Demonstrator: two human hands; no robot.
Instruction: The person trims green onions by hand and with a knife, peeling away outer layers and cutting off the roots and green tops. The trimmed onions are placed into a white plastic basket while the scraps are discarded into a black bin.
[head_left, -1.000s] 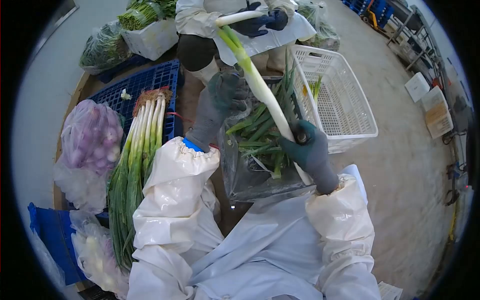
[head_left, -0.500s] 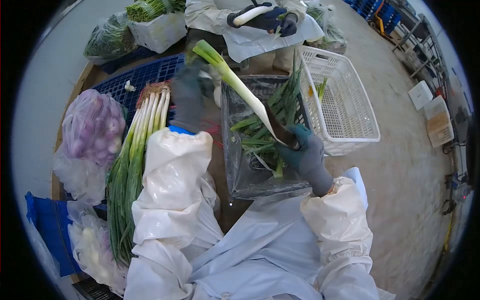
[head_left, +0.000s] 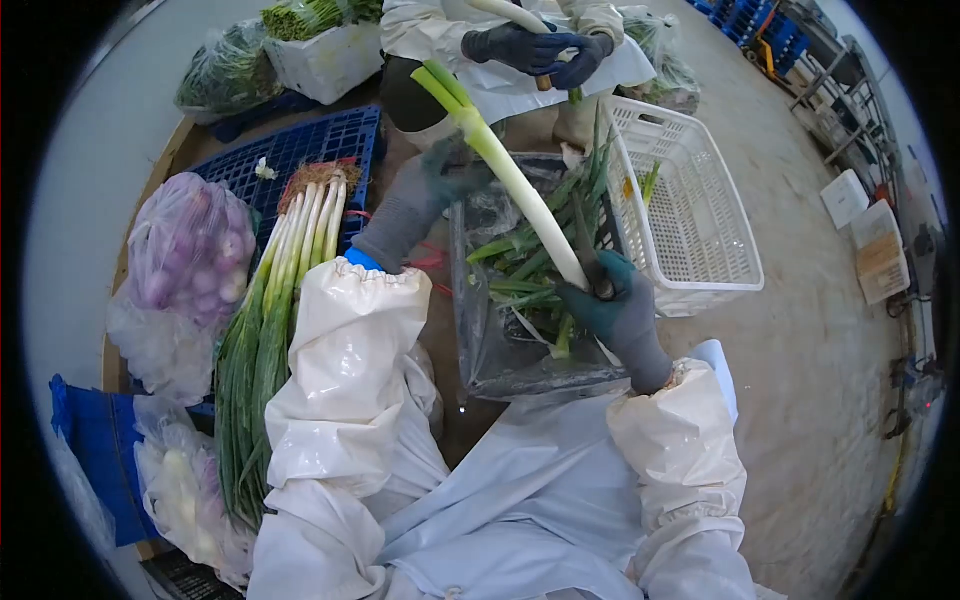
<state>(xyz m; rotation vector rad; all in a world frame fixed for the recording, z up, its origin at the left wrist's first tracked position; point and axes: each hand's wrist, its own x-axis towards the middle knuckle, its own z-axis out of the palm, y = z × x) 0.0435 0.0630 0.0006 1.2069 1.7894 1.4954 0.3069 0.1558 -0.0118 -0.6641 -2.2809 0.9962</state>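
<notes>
A leek (head_left: 525,200) slants across the middle, its white lower end at my gloved right hand (head_left: 622,312) and its cut green top pointing up and left. My right hand is closed around that lower end and a dark-bladed knife (head_left: 582,235). My gloved left hand (head_left: 425,195) is beside the leek's upper part; its fingers are smeared by motion, so their grip cannot be told. Below the leek, a dark crate lined with plastic (head_left: 480,350) holds green leek leaves (head_left: 520,265).
Bundled leeks (head_left: 290,260) lie on a blue pallet (head_left: 225,150) at left, beside a bag of purple onions (head_left: 190,250). A white basket (head_left: 740,280) stands right of the crate. Opposite, a co-worker's gloved hands (head_left: 545,52) hold another leek.
My left hand has moved up and right to the leek's upper part. The leek has shifted slightly right and the knife stands more upright. The co-worker's hands have come together.
</notes>
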